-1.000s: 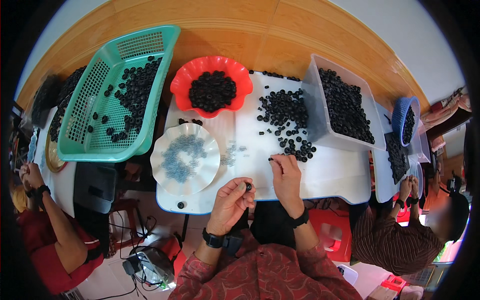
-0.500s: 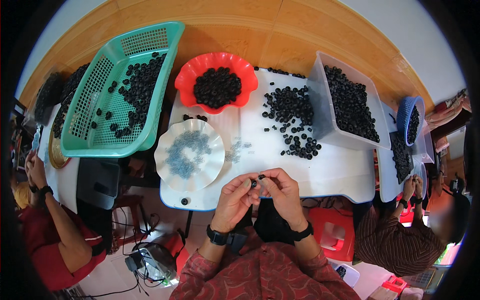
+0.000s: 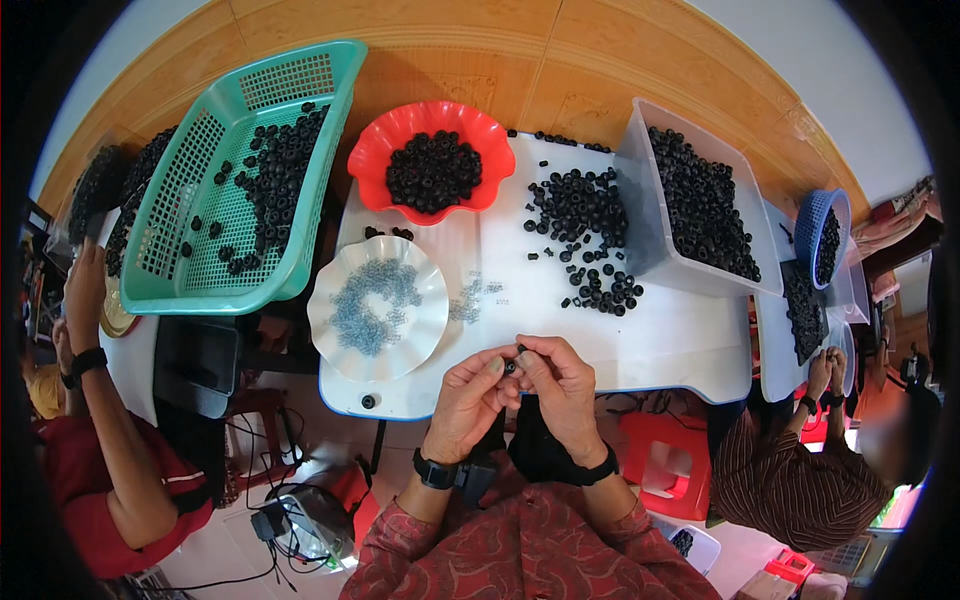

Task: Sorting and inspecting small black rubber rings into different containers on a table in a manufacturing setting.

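Close together over the table's front edge, my two hands work on small black ring-shaped parts. Thumb and fingers of my left hand [image 3: 466,400] pinch one small black part [image 3: 510,367], its hole facing up. My right hand [image 3: 562,395] is closed on a second dark piece at its fingertips, mostly hidden by the thumb and finger. Left of my hands is a white scalloped plate [image 3: 430,340] with many small clear bluish pieces [image 3: 362,310]. A loose heap of black parts [image 3: 580,210] lies beyond my right hand. One lone black part [image 3: 368,401] rests at the table's front left.
A red scalloped bowl [image 3: 365,150], a green basket [image 3: 150,285] and a clear bin [image 3: 645,240] hold black parts. The white table [image 3: 670,345] has a blue edge. Co-workers sit left [image 3: 130,470] and right [image 3: 800,480]. A red stool [image 3: 665,460] stands below the table.
My hands stay in nearly the same place, the right fingertips shifting slightly over the parts. The left co-worker's hand has reached up and away toward the black parts there.
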The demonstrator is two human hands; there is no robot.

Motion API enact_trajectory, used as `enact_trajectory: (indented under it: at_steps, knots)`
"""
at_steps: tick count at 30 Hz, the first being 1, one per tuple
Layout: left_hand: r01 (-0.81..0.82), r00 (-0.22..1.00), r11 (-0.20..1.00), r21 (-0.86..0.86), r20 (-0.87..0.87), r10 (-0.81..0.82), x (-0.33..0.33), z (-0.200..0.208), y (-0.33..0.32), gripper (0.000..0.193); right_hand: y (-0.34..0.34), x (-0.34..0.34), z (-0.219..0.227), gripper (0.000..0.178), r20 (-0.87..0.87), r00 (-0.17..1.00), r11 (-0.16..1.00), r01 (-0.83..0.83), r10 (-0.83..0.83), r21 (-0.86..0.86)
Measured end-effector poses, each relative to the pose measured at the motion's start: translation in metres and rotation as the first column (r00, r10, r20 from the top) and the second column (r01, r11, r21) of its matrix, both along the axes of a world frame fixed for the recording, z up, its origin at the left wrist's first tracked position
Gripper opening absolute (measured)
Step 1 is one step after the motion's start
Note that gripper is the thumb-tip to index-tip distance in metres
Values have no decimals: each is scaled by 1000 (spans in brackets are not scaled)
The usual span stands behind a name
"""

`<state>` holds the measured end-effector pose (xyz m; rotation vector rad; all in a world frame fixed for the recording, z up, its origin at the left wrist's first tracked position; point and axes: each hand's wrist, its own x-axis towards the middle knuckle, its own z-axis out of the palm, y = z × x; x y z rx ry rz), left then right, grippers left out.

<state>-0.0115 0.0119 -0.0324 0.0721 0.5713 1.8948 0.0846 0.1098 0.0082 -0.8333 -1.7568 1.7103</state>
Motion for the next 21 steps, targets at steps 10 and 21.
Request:
enact_trajectory:
  at_steps: [10, 21]
  knots:
    - [3, 1000, 997, 76, 29, -5, -2, -5, -1, 24, 4, 3, 1, 21, -7, 999, 980, -47, 50, 193]
    - [8, 1000, 999, 42, -1, -8, -1, -2, 0, 27, 7, 7, 3, 27, 66, 998, 948, -34, 14, 317]
